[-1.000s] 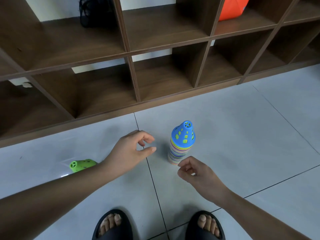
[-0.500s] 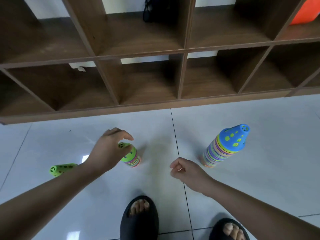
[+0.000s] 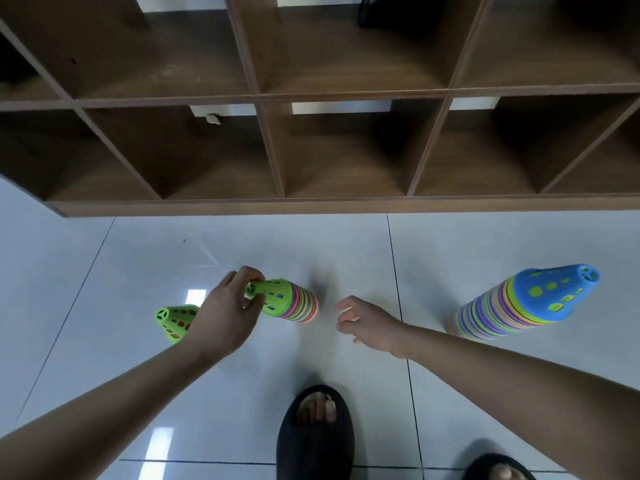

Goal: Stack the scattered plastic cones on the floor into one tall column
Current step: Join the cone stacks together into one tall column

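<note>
A short stack of multicoloured cones with a green top (image 3: 289, 302) stands on the floor at centre left. My left hand (image 3: 227, 311) grips the tip of its green top cone with curled fingers. A single green cone (image 3: 173, 320) lies on its side just left of that hand, partly hidden by my wrist. A taller column of cones topped by a blue one (image 3: 523, 303) stands at the right. My right hand (image 3: 365, 322) hovers between the two stacks, fingers loosely curled, holding nothing.
A dark wooden cubby shelf (image 3: 311, 204) runs along the floor behind the cones. My feet in black sandals (image 3: 315, 434) stand on the grey tiled floor at the bottom of the view.
My view swung left, so the blue-topped column shifted right. My left hand reached the short green-topped stack and closed on its tip. My right hand stayed low and idle.
</note>
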